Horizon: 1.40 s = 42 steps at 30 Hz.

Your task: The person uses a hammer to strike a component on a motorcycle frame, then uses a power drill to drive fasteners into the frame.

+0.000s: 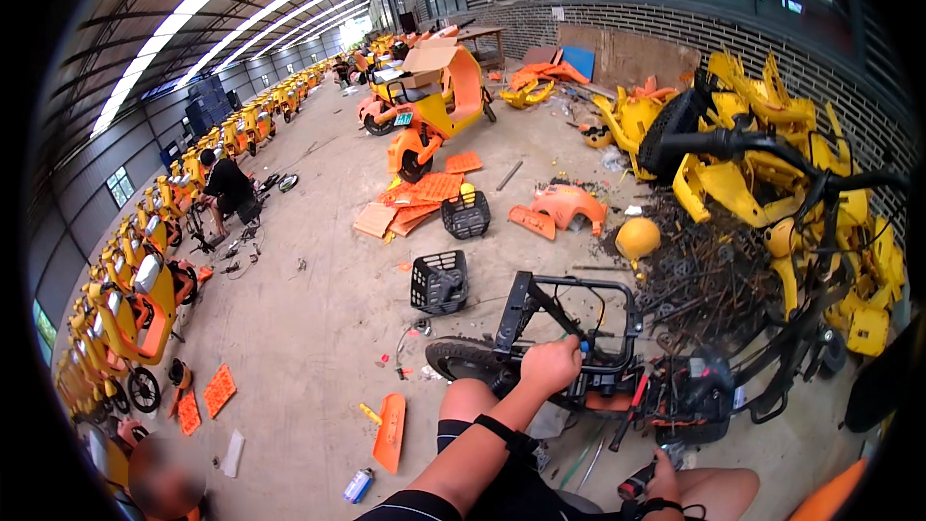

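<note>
A stripped black scooter frame (569, 282) stands in front of me, with its rear wheel (463, 359) on the left and handlebar (772, 150) on the right. My left hand (552, 365) is closed at the rear part of the frame, beside a small blue piece (585, 347); what its fingers hold is too small to make out. Low on the right, my right hand (664, 476) is wrapped round a red-and-black cordless power driver (635, 485), partly hidden by the fingers. A red-and-black bar-shaped part (629, 412) rests along the frame's lower middle.
Black metal scraps (699, 275) and yellow body panels (733, 183) pile up at right. Black baskets (439, 282), orange panels (415, 195) and a spray can (358, 485) lie on the floor. A co-worker (231, 188) crouches by the scooter row at left; another person (164, 473) is at lower left.
</note>
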Each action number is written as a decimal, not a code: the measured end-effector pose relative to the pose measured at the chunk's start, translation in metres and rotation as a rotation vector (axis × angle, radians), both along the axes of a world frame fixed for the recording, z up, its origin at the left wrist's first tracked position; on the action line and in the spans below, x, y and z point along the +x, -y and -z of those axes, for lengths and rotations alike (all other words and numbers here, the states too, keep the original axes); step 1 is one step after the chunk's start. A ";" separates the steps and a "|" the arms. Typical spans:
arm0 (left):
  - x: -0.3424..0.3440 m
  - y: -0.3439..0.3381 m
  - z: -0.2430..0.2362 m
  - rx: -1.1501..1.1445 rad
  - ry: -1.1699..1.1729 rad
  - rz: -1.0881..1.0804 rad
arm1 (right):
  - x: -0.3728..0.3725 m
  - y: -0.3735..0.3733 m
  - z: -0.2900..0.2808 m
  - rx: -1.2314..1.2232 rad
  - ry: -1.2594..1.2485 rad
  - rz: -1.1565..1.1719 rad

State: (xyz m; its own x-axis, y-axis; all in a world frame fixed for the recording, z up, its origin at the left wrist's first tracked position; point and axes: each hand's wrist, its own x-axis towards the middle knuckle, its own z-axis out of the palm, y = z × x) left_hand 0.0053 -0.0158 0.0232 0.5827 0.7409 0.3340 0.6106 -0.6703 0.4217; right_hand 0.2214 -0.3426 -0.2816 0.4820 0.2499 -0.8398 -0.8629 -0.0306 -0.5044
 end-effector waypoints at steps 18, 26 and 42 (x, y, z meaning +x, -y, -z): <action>0.022 -0.034 -0.029 -0.622 -0.673 0.128 | 0.015 -0.076 -0.267 0.630 0.289 0.135; 0.026 -0.043 -0.013 -0.669 -0.703 0.089 | 0.051 -0.072 -0.350 0.565 0.290 -0.078; 0.014 -0.034 -0.025 -0.622 -0.640 0.115 | 0.049 0.014 -0.513 0.002 0.861 -0.740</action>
